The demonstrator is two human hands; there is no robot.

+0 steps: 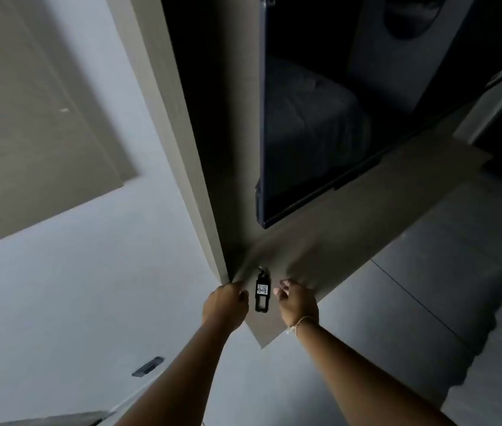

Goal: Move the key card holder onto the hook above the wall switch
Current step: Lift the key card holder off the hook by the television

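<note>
- Both forearms come in from the bottom edge, elbows cut off; dim light, edges soft with blur.
- Left hand (226, 302) loosely curled, fingers bent in toward the palm, holding nothing visible; fingertips just left of the holder, touching or not — cannot tell.
- Right hand (297, 299) also loosely curled, empty, thumb and fingers pointing toward the holder with a small gap; thin pale string bracelet (300, 321) on that wrist.
- Key card holder (262, 292) hangs between the two hands on the grey-brown wall panel (351, 235): black, narrow, upright rectangle, white label in its upper half with handwritten digits reading roughly "407", last digit unclear; a clear or pale window in the lower half.
- Small metal ring or clip at its top sits on a hook (262, 269) just beyond the hands; hook shape too blurred to make out.
- Dark slot-like fitting (148, 366) on the white wall, nearer than the left hand and to its left; what it is cannot be told.
- Beyond the hands: dark flat screen (305, 133) on the panel, reflecting a bed; top cut off by the frame.
- Far right of the right hand: grey surfaces, smeared and jagged, unreadable.
</note>
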